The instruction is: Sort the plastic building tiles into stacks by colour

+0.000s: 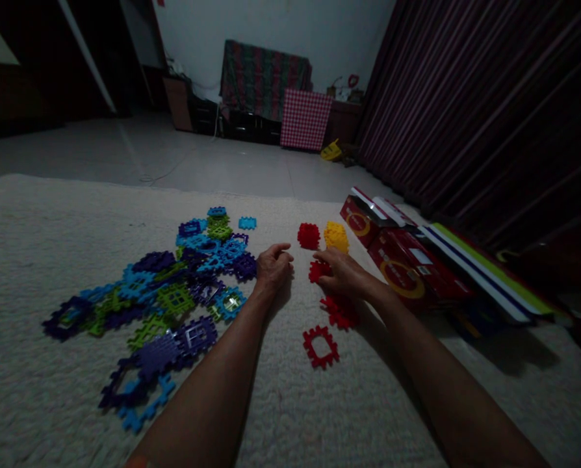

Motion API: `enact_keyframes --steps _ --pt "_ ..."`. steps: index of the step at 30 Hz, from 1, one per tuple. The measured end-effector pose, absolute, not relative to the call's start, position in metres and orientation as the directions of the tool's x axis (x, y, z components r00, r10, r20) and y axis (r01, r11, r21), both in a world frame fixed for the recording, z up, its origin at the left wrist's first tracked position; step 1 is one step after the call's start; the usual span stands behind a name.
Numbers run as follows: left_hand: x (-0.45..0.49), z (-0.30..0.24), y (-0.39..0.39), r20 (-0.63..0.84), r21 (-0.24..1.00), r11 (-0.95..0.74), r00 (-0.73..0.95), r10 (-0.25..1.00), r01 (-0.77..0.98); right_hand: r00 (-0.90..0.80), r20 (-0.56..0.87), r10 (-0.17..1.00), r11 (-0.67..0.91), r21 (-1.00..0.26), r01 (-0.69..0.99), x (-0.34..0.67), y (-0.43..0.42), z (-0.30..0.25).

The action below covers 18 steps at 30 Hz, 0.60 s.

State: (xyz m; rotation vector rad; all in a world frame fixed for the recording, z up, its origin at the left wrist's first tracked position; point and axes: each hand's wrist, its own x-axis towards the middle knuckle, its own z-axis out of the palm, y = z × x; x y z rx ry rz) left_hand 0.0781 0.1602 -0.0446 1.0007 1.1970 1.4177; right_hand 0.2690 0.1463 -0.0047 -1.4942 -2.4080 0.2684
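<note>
My right hand is closed on a red interlocking tile with notched edges, thumb and fingers at either side of it. Beyond it stand a stack of red tiles and a stack of yellow tiles. Nearer to me lie more red tiles, partly under my wrist, and a red square frame. My left hand rests on the mat with loosely bent fingers slightly apart, nothing visible in them. Just left of it spreads a pile of purple, blue and green tiles.
Everything lies on a cream quilted mat. Red boxes stand at the right, beside a dark curtain. One blue tile sits apart at the far side. A low cabinet stands against the back wall.
</note>
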Motion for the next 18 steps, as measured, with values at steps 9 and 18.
enact_keyframes --steps 9,18 --pt "0.078 -0.048 0.163 0.016 0.988 -0.044 -0.182 0.983 -0.151 -0.468 0.211 0.858 0.511 -0.444 0.736 0.271 0.155 0.013" --pt "0.077 -0.049 0.163 0.008 0.986 -0.038 -0.175 0.985 -0.165 -0.286 0.526 0.801 0.536 -0.416 0.735 0.264 0.206 0.000"
